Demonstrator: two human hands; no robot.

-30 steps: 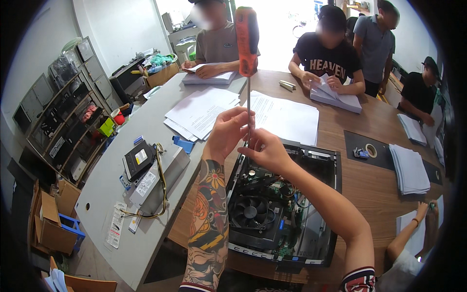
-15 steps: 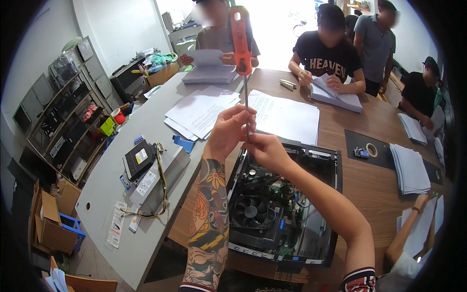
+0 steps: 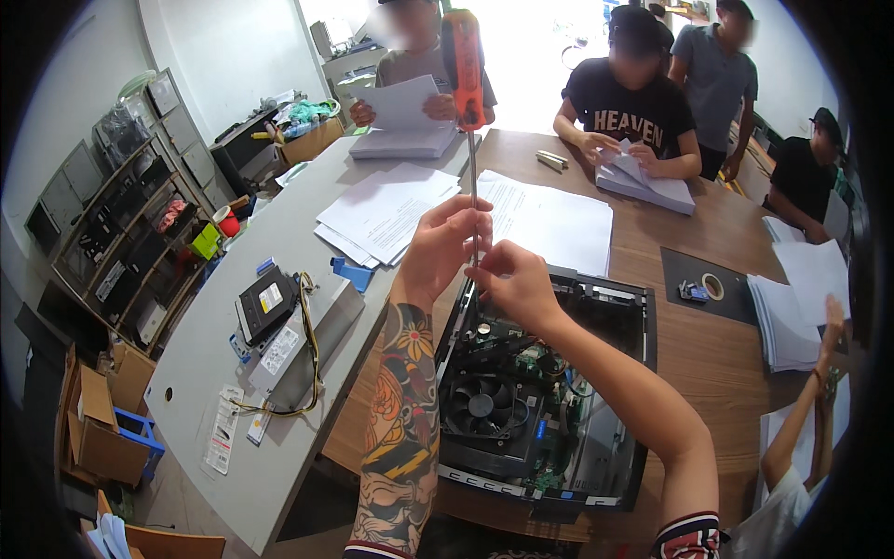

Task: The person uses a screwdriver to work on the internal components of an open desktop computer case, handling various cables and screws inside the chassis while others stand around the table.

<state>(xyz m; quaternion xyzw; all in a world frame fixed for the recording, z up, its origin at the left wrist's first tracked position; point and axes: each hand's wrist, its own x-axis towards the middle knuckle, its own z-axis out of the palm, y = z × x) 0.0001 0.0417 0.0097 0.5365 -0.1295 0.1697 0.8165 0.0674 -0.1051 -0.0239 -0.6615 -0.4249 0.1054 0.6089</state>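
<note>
A long screwdriver (image 3: 465, 74) with a red-orange and black handle stands upright, handle at the top, shaft pointing down. My left hand (image 3: 436, 244) is closed round the middle of its shaft with thumb and fingers. Just below and to the right, my right hand (image 3: 518, 284) pinches at the lower shaft near the tip; anything small between those fingertips is hidden. Under my hands lies an opened desktop computer case (image 3: 610, 447), its black fan (image 3: 480, 406) and green circuit board in view. The tip is above the case's far left part.
On the grey table at left are a metal power supply (image 3: 321, 326), a black disc drive (image 3: 266, 303) and cables. Printed sheets (image 3: 549, 224) lie beyond the case. A tape roll (image 3: 712, 286) is at right. Several people handle paper stacks around the table.
The screwdriver and both hands have shifted only slightly; my right fingers have moved a little along the shaft. Across the table a person has raised a sheet, and at right another person's arm reaches up with paper.
</note>
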